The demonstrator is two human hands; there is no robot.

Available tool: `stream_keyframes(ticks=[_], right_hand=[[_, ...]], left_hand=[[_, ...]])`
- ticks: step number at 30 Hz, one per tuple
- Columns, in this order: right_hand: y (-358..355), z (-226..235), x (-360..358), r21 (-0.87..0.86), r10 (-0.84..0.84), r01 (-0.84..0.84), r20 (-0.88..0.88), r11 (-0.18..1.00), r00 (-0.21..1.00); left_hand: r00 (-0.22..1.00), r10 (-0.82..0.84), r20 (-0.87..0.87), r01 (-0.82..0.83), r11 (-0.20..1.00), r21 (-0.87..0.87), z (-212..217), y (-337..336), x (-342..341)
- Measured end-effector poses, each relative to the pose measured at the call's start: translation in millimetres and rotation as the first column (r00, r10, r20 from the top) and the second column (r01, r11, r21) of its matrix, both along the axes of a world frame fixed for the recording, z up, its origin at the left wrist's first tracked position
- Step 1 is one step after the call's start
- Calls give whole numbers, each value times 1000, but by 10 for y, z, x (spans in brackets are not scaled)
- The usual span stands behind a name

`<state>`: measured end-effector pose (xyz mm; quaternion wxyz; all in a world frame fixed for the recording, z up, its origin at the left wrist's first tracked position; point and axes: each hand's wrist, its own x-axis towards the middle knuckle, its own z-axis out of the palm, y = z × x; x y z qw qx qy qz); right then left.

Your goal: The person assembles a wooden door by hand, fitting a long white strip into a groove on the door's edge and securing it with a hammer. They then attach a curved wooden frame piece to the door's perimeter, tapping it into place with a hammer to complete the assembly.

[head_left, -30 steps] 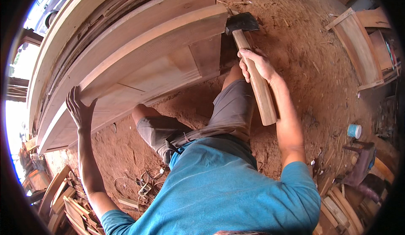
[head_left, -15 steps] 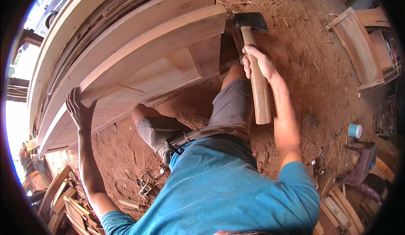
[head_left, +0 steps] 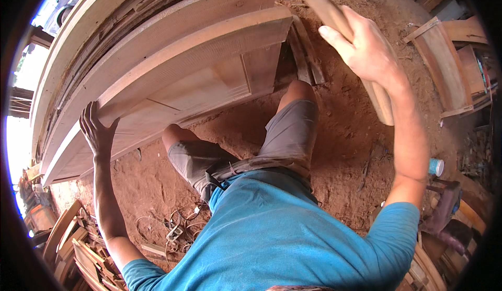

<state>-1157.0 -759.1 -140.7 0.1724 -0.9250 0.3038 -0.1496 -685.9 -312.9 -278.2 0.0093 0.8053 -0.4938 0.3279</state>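
A panelled wooden door (head_left: 209, 84) stands on its long edge in front of me and leans against more boards. At its upper left edge, my left hand (head_left: 99, 131) grips the rim, fingers over the top and thumb out along the near face. Raised at the upper right, my right hand (head_left: 368, 50) is wrapped around the thick wooden handle of a hammer (head_left: 329, 11). The hammer's broad dark head is partly cut off by the upper picture edge. Its handle slants down behind my wrist, apart from the door.
More boards (head_left: 136, 24) are stacked behind the door. Narrow wood strips (head_left: 304, 50) lie by its right end. Right stand a wooden frame (head_left: 442, 63) and a blue-white tub (head_left: 436, 166). Offcuts (head_left: 86, 257) and tangled cord (head_left: 180, 228) lie at lower left.
My right hand has swung up and to the right with the hammer, tilting it and lifting its head toward the upper edge. My left hand stays on the door's edge.
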Motion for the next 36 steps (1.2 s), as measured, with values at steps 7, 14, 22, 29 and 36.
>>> stream_keyframes(ticks=[7,14,22,29,36], right_hand=[[29,-47,224,76,22,4,-340,997,940],[112,-34,136,120,-66,94,-224,988,972],[182,201,78,-13,-91,90,-131,996,987],[81,235,89,-31,-79,75,-193,997,978],[77,432,196,-10,-20,18,-214,1000,977]], left_hand=[[964,125,-234,-110,991,76,382,-247,-231],[625,18,-781,504,754,421,935,-2678,-991],[2,303,-953,799,573,184,749,-3909,-1398],[73,336,-939,757,594,272,931,-3871,-1593],[-5,369,-929,783,579,226,714,-3898,-1428]])
